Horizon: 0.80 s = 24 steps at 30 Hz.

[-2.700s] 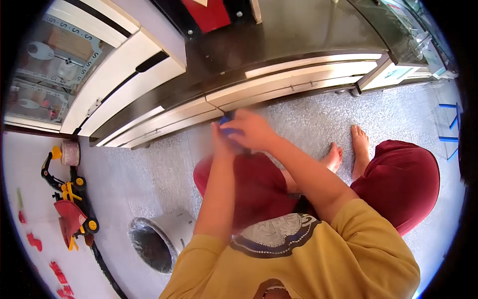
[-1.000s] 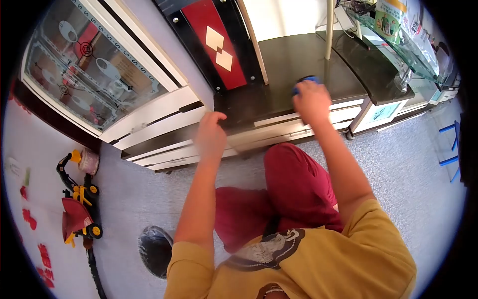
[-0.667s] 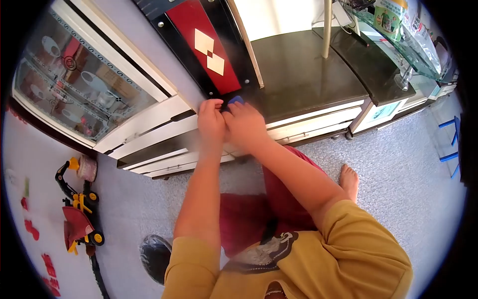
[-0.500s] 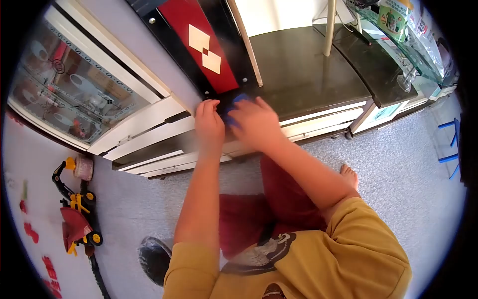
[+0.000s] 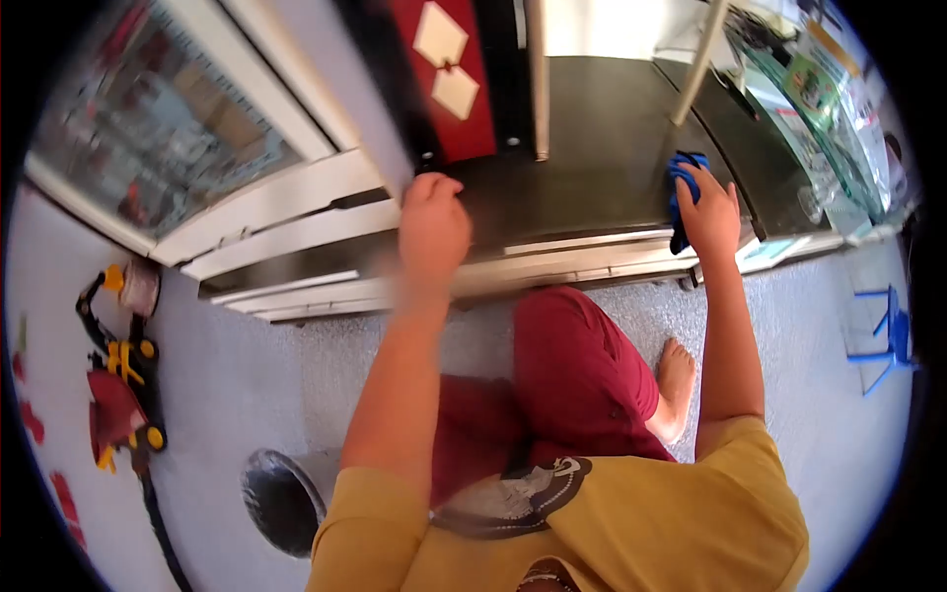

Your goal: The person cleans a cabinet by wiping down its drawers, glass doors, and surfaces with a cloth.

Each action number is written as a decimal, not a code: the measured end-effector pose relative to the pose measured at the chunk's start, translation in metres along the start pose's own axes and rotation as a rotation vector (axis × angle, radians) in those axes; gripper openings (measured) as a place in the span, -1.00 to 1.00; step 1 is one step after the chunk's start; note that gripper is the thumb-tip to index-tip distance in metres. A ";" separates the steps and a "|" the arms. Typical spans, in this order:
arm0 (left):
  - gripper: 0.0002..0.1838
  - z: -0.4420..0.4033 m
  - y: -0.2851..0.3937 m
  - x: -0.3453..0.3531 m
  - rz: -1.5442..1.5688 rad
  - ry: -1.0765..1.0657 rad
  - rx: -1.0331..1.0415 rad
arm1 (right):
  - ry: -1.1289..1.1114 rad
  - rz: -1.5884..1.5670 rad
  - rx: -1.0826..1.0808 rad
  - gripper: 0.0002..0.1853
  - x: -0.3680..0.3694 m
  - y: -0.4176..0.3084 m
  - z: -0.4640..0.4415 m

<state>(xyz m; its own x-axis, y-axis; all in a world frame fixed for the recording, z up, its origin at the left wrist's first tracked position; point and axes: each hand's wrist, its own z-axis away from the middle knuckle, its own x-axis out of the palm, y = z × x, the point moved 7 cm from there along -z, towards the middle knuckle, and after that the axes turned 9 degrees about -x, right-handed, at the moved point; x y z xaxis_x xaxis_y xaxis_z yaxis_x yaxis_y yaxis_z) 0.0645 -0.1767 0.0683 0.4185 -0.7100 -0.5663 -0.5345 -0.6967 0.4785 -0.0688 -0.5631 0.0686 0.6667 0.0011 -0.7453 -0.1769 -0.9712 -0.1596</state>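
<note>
My right hand [image 5: 714, 215] presses a blue cloth [image 5: 688, 174] onto the right part of the dark cabinet top [image 5: 602, 148]. Part of the cloth hangs over the front edge. My left hand [image 5: 436, 222] is closed, fingers curled, at the cabinet's back left, close to the foot of the black and red panel [image 5: 472, 123]. Its palm faces away, so whatever may be inside it is hidden.
A pale pole [image 5: 702, 64] and a glass shelf with packages [image 5: 824, 99] stand at the right. White drawers [image 5: 582, 259] run below the top. On the floor are a toy excavator [image 5: 126, 365], a dark-mouthed bin [image 5: 281, 503] and a blue chair [image 5: 893, 331].
My right hand has swept the cloth rightward along the cabinet top, away from my left hand. My left hand stays near the panel's foot. The view has shifted slightly.
</note>
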 end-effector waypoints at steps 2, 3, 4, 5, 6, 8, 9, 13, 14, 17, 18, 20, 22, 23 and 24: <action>-0.84 0.001 -0.002 0.001 -0.016 -0.003 -0.011 | 0.013 0.096 0.008 -0.65 0.009 -0.007 0.002; -0.84 0.001 -0.004 0.001 -0.009 0.001 -0.026 | 0.013 0.135 -0.049 -0.67 0.006 -0.022 0.000; -0.84 0.000 -0.004 0.002 -0.001 0.007 -0.035 | -0.012 0.121 -0.066 -0.69 0.007 -0.036 0.000; -0.83 0.001 -0.005 0.001 0.035 0.011 -0.040 | 0.005 0.065 -0.124 -0.69 0.010 -0.056 0.003; -0.80 0.000 -0.004 -0.001 0.068 -0.015 -0.058 | 0.023 0.013 -0.180 -0.69 0.014 -0.077 0.006; -0.72 0.001 -0.004 -0.008 0.256 -0.081 -0.040 | 0.016 -0.117 -0.311 -0.67 0.021 -0.125 0.010; -0.70 0.004 -0.003 -0.017 0.309 -0.038 -0.037 | 0.030 -0.168 -0.363 -0.66 0.022 -0.151 0.012; -0.60 0.046 -0.001 -0.064 0.364 0.057 -0.025 | 0.005 -0.343 -0.525 -0.62 0.038 -0.245 0.020; -0.58 0.060 -0.002 -0.075 0.342 0.063 -0.030 | -0.013 -0.393 -0.561 -0.61 0.041 -0.268 0.023; -0.59 0.096 -0.031 -0.090 0.319 0.011 -0.181 | -0.014 -0.530 -0.690 -0.56 0.042 -0.329 0.037; -0.59 0.106 -0.042 -0.094 0.347 -0.001 -0.283 | -0.001 -0.548 -0.708 -0.55 0.046 -0.343 0.043; -0.58 0.125 -0.064 -0.100 0.402 -0.027 -0.487 | 0.034 -0.534 -0.727 -0.57 0.041 -0.360 0.051; -0.46 0.133 -0.076 -0.099 0.484 -0.069 -0.510 | -0.059 -0.717 -0.688 -0.54 0.038 -0.366 0.058; -0.43 0.136 -0.079 -0.097 0.562 -0.071 -0.506 | -0.105 -0.807 -0.665 -0.52 0.035 -0.368 0.061; -0.39 0.134 -0.079 -0.097 0.640 -0.075 -0.499 | -0.098 -0.865 -0.638 -0.52 0.028 -0.370 0.062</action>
<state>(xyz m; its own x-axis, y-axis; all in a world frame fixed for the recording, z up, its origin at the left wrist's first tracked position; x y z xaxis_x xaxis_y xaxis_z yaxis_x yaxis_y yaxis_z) -0.0326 -0.0386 -0.0045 0.0834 -0.9897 -0.1163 -0.2562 -0.1341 0.9573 -0.0298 -0.1886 0.0665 0.3187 0.7381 -0.5946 0.7552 -0.5768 -0.3112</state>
